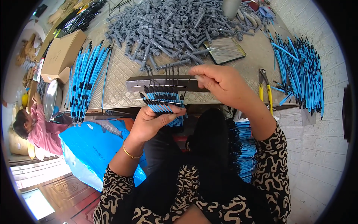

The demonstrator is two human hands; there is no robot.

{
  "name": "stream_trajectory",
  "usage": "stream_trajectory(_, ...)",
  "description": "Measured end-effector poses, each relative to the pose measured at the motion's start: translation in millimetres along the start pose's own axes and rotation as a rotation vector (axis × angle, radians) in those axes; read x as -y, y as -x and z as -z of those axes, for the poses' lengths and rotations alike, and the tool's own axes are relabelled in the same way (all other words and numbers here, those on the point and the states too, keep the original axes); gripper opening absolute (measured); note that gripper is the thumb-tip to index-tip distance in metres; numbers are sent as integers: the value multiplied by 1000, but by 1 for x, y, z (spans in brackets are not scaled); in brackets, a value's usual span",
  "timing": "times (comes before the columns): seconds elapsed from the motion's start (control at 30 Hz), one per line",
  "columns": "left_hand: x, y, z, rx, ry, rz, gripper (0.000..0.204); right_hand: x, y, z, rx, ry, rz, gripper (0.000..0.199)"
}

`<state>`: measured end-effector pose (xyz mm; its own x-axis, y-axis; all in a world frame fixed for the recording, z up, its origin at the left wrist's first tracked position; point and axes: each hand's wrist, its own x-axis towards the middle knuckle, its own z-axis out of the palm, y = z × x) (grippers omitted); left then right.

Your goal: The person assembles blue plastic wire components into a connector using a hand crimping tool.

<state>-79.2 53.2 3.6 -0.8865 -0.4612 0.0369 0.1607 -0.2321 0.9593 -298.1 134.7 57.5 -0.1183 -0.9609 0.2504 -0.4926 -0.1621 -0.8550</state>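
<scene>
My left hand is closed around a row of thin blue sticks with black ends, held upright at the table's front edge. Thin straight metal needles lie across the row. Behind the sticks, a dark metal bar lies along the table, and several black stick tips rise in front of it. My right hand is over the bar's right end, thumb and forefinger pinched together. Whatever is between those fingertips is too small to make out.
A heap of grey plastic tubular parts covers the table's back. Nearby are a tray of needles, yellow-handled pliers, blue stick piles left and right, and a cardboard box. Another person is at far left.
</scene>
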Motion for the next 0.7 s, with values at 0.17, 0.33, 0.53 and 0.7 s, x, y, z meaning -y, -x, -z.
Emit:
stream_trajectory(0.17,1,1,1,-9,4,10,19,-43,6,12,-33,527,69,12)
stream_trajectory(0.33,4,-2,2,13,-18,-20,20,-61,10,14,-49,710,28,16)
stream_trajectory(0.53,3,-2,3,18,-7,-30,22,-62,8,13,-39,703,42,17)
stream_trajectory(0.7,1,-3,0,22,1,-27,23,-62,11,17,-34,693,32,18)
